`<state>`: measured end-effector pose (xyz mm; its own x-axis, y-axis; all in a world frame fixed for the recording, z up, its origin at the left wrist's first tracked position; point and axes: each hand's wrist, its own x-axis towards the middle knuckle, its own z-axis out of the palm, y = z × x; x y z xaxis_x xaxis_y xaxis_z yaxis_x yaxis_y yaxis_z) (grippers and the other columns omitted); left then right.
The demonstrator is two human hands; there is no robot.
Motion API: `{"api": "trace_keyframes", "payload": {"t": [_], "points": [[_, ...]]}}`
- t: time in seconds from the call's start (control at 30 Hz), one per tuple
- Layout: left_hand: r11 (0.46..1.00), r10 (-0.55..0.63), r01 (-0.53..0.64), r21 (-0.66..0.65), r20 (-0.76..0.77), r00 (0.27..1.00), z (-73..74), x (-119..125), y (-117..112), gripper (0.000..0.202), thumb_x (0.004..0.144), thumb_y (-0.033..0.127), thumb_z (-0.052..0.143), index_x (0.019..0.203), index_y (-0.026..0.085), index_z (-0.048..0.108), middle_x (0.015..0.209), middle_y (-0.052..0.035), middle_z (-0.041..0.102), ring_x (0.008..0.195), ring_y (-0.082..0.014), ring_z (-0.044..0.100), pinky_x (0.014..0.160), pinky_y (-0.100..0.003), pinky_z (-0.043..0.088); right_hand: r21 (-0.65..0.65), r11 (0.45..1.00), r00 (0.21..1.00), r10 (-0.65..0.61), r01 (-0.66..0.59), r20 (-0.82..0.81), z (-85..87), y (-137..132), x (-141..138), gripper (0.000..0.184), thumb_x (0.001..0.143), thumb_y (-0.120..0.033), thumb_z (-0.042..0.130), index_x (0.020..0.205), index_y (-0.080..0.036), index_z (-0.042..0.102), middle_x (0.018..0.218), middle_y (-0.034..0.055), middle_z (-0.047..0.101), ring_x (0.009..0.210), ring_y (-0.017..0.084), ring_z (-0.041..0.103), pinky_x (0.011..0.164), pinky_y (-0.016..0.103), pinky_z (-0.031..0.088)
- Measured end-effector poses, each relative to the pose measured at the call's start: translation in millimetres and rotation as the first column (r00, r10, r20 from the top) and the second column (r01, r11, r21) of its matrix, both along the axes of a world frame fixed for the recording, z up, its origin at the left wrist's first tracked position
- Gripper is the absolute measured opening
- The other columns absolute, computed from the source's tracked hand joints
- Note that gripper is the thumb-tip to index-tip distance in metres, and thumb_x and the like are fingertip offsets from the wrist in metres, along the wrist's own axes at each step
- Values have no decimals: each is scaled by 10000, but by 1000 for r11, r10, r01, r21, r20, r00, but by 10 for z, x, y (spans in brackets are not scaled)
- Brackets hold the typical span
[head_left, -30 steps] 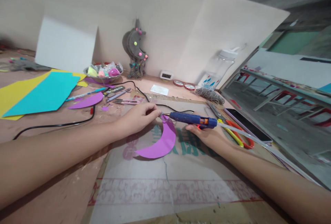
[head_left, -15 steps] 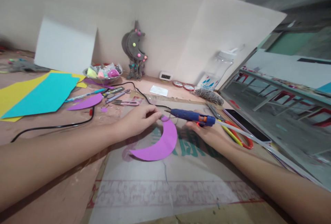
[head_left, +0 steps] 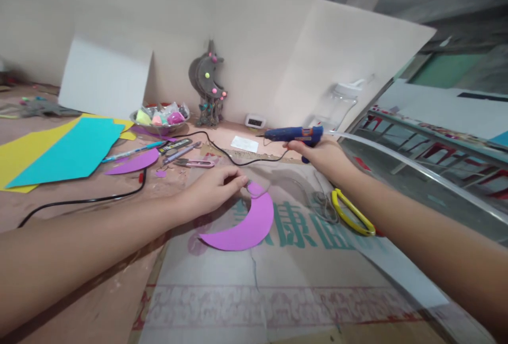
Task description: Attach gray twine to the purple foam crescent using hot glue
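My left hand [head_left: 218, 188] pinches the upper tip of a purple crescent-shaped paper cutout [head_left: 254, 222], closed at thumb and fingers. Grey yarn [head_left: 260, 193] lies across that tip and trails to the right. In the air to the right, my right hand [head_left: 313, 148] grips a blue glue gun [head_left: 293, 135], its nozzle pointing left and a long clear glue stick running out of its back. Below my right forearm lie scissors with a yellow handle [head_left: 353, 214], partly hidden by the arm. The cutout rests over a printed sheet [head_left: 214, 275].
Yellow and turquoise sheets [head_left: 71, 148] lie at left, with pens, a pink-handled cutter [head_left: 194, 163] and purple scraps near them. Behind stand a bowl of clay packets [head_left: 161, 124], a grey crescent ornament [head_left: 208, 84], a small clock [head_left: 255, 120] and a clear bottle [head_left: 343, 103]. A black cord [head_left: 222, 151] crosses the table.
My right hand has lifted the glue gun up and away from the crescent's tip. My left hand keeps its pinch in nearly the same place.
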<state>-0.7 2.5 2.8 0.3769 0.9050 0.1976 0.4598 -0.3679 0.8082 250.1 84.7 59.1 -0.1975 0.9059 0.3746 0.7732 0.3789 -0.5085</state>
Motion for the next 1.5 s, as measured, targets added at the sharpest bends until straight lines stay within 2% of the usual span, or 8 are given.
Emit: {"api": "trace_keyframes", "payload": {"t": [0.23, 0.47, 0.63, 0.77, 1.0, 1.17, 1.27, 1.5], "points": [[1000, 7, -7, 4, -22, 1000, 31, 18, -3, 289, 878, 366, 413, 710, 176, 549, 713, -10, 651, 690, -162, 594, 605, -248, 412, -82, 996, 998, -16, 21, 63, -262, 731, -347, 341, 799, -416, 561, 953, -136, 679, 848, 68, 699, 717, 167, 607, 657, 263, 456], [1000, 5, -4, 11, -26, 1000, 30, 11, 1, 293, 878, 373, 405, 723, 179, 561, 735, -12, 667, 701, -166, 596, 609, -251, 418, -140, 989, 972, -19, 53, 233, -488, 942, -377, 399, 802, -448, 571, 960, -90, 650, 845, 129, 693, 741, 213, 628, 667, 289, 461], [1000, -4, 4, 1, -10, 1000, 12, 8, -2, 301, 877, 392, 405, 731, 179, 561, 735, -13, 669, 693, -166, 598, 598, -249, 420, -66, 998, 943, 28, -7, 330, -293, 565, -226, 435, 810, -440, 568, 1056, -86, 628, 1029, 196, 660, 923, 300, 606, 798, 375, 441], [1000, -13, 13, 9, 9, 1000, 4, 4, -2, 302, 880, 388, 408, 753, 176, 581, 742, -15, 674, 692, -163, 602, 610, -248, 422, -24, 986, 933, 163, -164, 321, -201, -68, -225, 357, 869, -428, 477, 1137, -228, 603, 1162, 85, 622, 1017, 238, 571, 871, 354, 436], [998, -38, 37, 44, 23, 999, -7, 2, 17, 290, 877, 377, 412, 754, 171, 574, 727, -15, 643, 710, -168, 592, 627, -256, 427, -477, 763, 898, 405, -436, -174, -291, -783, -355, 682, 808, -401, 573, 1402, -253, 272, 1168, 86, 576, 597, 84, 537, 525, 232, 455], [999, -42, 42, 23, 6, 999, 4, -3, 6, 274, 878, 357, 406, 763, 171, 572, 743, -15, 654, 708, -162, 585, 629, -255, 418, -384, 851, 933, 346, -358, -104, -281, -768, -359, 277, 839, -344, 543, 1071, -197, 580, 667, -26, 575, 569, 96, 489, 530, 214, 385], [999, -31, 31, 26, -7, 999, 14, 4, 0, 253, 865, 335, 419, 738, 169, 562, 720, -8, 645, 688, -156, 578, 612, -248, 405, -214, 923, 943, 333, -321, 18, -243, -781, -368, 150, 828, -312, 562, 802, -190, 644, 642, -22, 568, 568, 92, 460, 529, 213, 350], [999, -29, 30, 43, -27, 999, 20, 23, 2, 275, 862, 334, 417, 714, 159, 568, 695, 0, 622, 661, -144, 556, 592, -241, 379, 29, 942, 936, 326, -333, 134, -257, -800, -321, 124, 832, -256, 575, 772, -183, 656, 608, -23, 520, 537, 91, 405, 514, 224, 306]]}}
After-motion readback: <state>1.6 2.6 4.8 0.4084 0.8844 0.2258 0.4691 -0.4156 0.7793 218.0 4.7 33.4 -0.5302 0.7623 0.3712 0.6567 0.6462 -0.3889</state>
